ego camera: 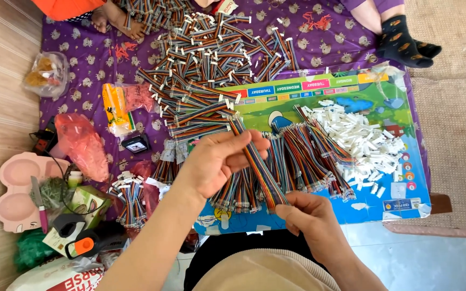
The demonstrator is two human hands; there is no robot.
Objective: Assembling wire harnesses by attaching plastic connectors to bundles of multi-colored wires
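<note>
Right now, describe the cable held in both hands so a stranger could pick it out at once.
Start at the colourful cartoon board lying on the purple cloth. Above its near left corner, the left hand and right hand hold one flat rainbow-striped ribbon cable between them. Unlike the heaped cables around it, it is lifted off the board and runs slanted from hand to hand.

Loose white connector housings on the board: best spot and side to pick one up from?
Take a white housing at the pile's near-right fringe, pinching its two long sides from above. There pieces lie singly on the board; mid-pile they overlap, and rainbow cables crowd the left edge.
</note>
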